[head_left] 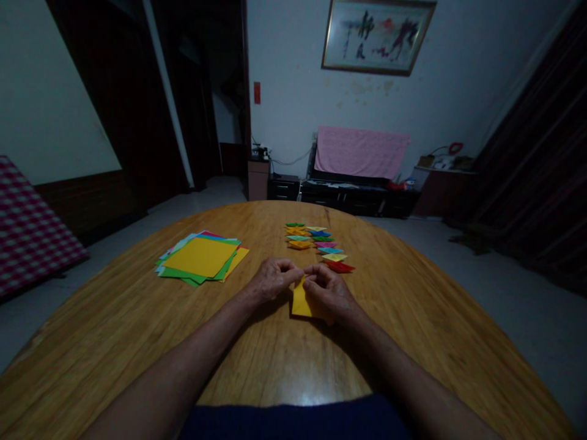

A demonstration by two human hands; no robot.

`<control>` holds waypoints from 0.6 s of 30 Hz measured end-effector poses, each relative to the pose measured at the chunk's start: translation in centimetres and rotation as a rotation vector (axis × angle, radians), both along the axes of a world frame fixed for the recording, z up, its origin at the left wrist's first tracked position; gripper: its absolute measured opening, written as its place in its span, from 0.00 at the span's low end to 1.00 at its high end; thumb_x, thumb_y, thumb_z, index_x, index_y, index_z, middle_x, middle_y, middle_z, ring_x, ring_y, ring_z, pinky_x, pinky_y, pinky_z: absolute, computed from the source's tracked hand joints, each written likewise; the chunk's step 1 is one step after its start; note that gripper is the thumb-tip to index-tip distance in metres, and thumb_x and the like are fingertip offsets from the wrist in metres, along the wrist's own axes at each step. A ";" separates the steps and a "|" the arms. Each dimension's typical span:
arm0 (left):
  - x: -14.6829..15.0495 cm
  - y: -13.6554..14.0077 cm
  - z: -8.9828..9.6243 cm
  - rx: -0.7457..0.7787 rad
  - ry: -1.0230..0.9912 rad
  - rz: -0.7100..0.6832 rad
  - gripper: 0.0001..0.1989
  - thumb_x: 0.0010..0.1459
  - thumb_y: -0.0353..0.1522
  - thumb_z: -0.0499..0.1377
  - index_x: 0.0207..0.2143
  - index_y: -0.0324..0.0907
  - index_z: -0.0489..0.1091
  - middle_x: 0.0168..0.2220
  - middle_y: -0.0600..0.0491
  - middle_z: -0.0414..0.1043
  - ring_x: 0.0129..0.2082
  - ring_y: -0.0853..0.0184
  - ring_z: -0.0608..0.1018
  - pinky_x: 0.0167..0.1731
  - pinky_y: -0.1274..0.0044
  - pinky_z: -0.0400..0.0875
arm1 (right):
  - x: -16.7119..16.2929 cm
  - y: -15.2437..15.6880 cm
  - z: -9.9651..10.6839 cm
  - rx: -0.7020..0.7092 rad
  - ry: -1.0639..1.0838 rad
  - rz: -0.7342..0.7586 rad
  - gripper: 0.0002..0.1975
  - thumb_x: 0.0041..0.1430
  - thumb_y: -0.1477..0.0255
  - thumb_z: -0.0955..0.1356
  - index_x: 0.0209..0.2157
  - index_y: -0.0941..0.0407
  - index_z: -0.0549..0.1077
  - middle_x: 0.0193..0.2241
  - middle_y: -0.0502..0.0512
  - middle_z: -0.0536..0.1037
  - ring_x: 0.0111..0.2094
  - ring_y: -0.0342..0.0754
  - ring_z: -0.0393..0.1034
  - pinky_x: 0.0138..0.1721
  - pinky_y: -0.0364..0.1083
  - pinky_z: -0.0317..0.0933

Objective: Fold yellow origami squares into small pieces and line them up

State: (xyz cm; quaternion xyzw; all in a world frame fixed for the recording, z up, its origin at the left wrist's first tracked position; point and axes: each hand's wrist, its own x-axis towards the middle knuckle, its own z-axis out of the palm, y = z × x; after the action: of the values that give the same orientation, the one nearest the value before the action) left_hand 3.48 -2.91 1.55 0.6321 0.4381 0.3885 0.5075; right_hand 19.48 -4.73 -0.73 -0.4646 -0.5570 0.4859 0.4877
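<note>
A folded piece of yellow paper lies on the wooden table in front of me, partly covered by my fingers. My left hand pinches its far edge between thumb and forefinger. Close beside it, my right hand grips the same paper near its top, thumb tip on the sheet, and hides the paper's right part. Just beyond my hands stand two rows of small folded paper boats; nearest are a red boat and an orange boat.
To the left on the round table lies a loose stack of coloured square paper, yellow on top. Past the table's far edge, a pink cloth hangs over a screen on a low dark cabinet.
</note>
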 end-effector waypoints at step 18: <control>-0.3 0.4 0.5 0.627 0.151 0.487 0.12 0.56 0.34 0.55 0.22 0.40 0.70 0.23 0.54 0.68 0.27 0.69 0.70 0.30 0.79 0.62 | 1.5 1.5 -0.4 0.067 0.019 -0.466 0.18 0.44 0.64 0.72 0.37 0.53 0.68 0.32 0.52 0.73 0.29 0.45 0.68 0.26 0.43 0.63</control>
State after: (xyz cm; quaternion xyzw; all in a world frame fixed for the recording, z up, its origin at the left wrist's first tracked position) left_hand 3.22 -2.48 2.05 0.6607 0.4713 0.5647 0.1498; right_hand 21.00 -3.26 -1.12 -0.5596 -0.4458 0.3459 0.6071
